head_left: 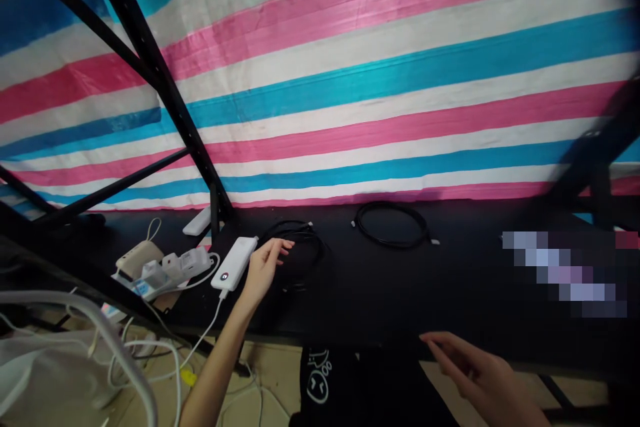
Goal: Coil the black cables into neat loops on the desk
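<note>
My left hand (265, 267) hovers over the black shelf beside a white power bank (234, 264). Its fingers are loosely stretched towards the right and nothing shows in them. A white cable is plugged into the power bank's near end, which has a small round display. Just beyond my left fingers lies a coiled black cable (316, 240), partly hidden by the hand. At the front edge of the shelf is my right hand (470, 367), its fingers extended and holding nothing visible. Another black cable (393, 245), looped with pale connectors, lies further back.
A power strip (143, 288) with white chargers and a beige power bank (139, 259) sits at left. Another white power bank (197, 221) lies behind the black rack post (170, 100). A pixelated object (565, 273) is at right. Striped sheeting (375, 93) hangs behind.
</note>
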Action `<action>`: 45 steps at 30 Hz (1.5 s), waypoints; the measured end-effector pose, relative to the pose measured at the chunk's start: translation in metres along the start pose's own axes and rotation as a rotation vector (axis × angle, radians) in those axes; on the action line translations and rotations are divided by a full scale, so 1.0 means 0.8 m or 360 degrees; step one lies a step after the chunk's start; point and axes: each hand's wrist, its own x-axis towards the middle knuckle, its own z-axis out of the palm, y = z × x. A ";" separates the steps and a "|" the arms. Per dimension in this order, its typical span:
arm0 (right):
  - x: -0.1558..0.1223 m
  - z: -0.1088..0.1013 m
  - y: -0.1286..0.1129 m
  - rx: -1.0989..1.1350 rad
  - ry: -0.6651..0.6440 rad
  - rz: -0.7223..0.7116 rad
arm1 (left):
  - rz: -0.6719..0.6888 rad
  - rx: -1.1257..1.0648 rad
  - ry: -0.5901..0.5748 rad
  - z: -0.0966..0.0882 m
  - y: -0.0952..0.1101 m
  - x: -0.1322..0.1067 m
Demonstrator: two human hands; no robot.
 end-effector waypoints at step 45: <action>0.307 0.001 -0.195 0.0620 -0.0316 -0.0669 | -0.0105 -0.0140 0.0174 0.052 -0.025 -0.034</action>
